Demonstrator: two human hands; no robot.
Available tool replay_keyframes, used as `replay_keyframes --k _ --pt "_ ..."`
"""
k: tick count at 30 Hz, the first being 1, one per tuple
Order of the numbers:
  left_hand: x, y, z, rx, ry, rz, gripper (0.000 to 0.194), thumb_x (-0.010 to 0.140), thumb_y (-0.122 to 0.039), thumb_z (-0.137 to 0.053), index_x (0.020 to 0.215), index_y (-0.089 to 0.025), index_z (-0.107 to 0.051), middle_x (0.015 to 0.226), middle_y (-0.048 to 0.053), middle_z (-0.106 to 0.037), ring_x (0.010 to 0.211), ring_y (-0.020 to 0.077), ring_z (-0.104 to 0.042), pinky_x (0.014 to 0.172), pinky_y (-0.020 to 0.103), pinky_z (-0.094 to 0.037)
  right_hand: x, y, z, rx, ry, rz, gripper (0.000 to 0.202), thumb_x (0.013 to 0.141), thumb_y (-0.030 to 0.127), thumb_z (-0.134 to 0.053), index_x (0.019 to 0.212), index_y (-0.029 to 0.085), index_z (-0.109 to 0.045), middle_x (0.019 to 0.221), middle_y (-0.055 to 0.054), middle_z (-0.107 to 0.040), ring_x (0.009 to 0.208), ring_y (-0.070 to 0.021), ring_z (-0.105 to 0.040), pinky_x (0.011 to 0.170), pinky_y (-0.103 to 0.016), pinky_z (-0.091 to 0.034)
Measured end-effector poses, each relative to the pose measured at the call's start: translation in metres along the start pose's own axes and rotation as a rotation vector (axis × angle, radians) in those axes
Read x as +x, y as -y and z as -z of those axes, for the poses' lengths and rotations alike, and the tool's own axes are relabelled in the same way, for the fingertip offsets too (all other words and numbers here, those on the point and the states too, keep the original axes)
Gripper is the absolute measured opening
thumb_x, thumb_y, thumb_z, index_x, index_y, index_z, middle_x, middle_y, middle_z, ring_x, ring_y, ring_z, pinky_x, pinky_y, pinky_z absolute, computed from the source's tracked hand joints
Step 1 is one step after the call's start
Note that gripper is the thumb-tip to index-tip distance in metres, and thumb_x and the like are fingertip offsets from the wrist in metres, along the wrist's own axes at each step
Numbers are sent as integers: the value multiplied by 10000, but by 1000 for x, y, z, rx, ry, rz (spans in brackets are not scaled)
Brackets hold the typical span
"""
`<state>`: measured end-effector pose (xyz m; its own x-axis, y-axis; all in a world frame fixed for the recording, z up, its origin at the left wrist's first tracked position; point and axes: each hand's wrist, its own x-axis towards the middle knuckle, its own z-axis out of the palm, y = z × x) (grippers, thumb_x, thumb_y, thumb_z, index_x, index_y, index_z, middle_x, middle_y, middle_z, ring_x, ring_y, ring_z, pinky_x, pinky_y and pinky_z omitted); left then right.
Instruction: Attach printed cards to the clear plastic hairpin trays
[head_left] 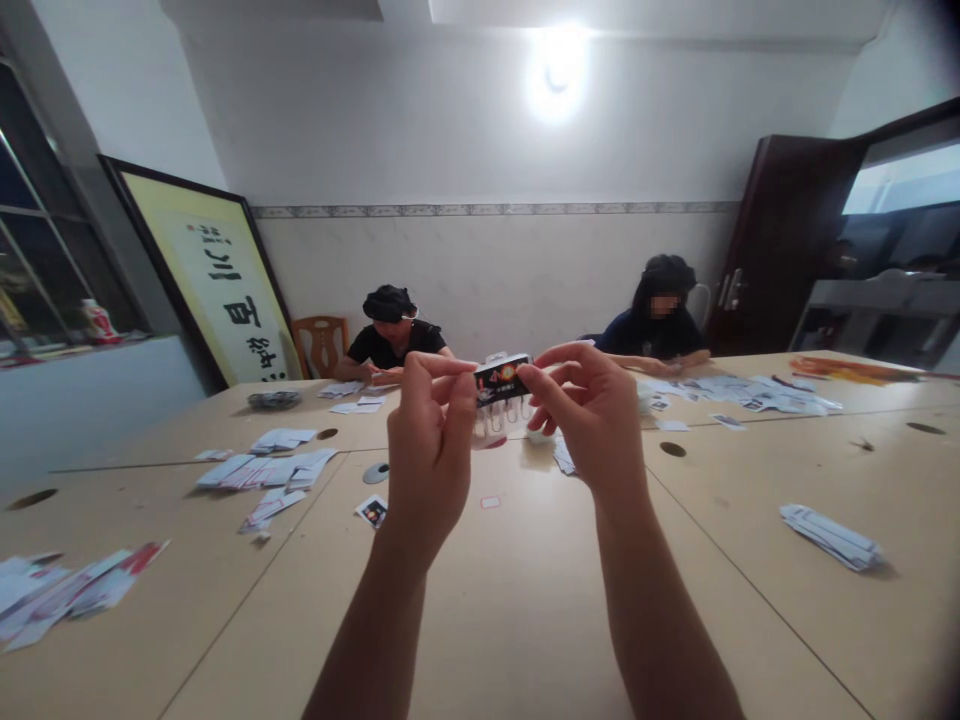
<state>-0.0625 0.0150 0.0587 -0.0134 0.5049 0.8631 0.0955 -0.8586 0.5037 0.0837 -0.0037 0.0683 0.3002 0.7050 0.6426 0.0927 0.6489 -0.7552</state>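
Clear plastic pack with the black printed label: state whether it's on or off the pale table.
Off: the left hand and right hand hold the pack up by its sides, with the table showing below.

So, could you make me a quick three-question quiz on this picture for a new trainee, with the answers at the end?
1. Multiple choice: what grips the small clear packet with the black label? A) the left hand only; B) the right hand only; C) both hands.
2. True or false: the framed calligraphy is on the right side of the picture.
3. Count: how many people are at the far side of the table?

Key:
1. C: the left hand and the right hand both have fingers on it.
2. False: the framed calligraphy leans on the left side.
3. Two: the left person and the right person.
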Motion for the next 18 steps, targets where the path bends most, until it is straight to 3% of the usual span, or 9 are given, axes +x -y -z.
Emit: replay_keyframes --k 2,7,18 --pt "2 -1 2 -92 3 47 181 983 -395 -582 987 -221 -531 898 23 -646 772 131 -690 563 189 -579 0 0 1 13 10 7 248 791 406 -799 812 200 -662 583 53 -637 451 -94 -613 426 -211 -451" --pt "4 -4 5 -259 37 213 197 971 -425 -606 987 -242 -534 807 -8 -616 726 140 -706 494 179 -586 -1 2 1 66 16 10 229 797 392 -798 771 203 -671 541 63 -601 426 -71 -557 401 -199 -411" --pt "6 3 6 -373 82 282 196 960 -434 -622 969 -262 -529 794 -21 -646 626 131 -700 450 190 -589 -3 2 -1 109 -15 17 183 791 338 -793 755 204 -673 521 69 -583 410 -69 -526 395 -200 -404"
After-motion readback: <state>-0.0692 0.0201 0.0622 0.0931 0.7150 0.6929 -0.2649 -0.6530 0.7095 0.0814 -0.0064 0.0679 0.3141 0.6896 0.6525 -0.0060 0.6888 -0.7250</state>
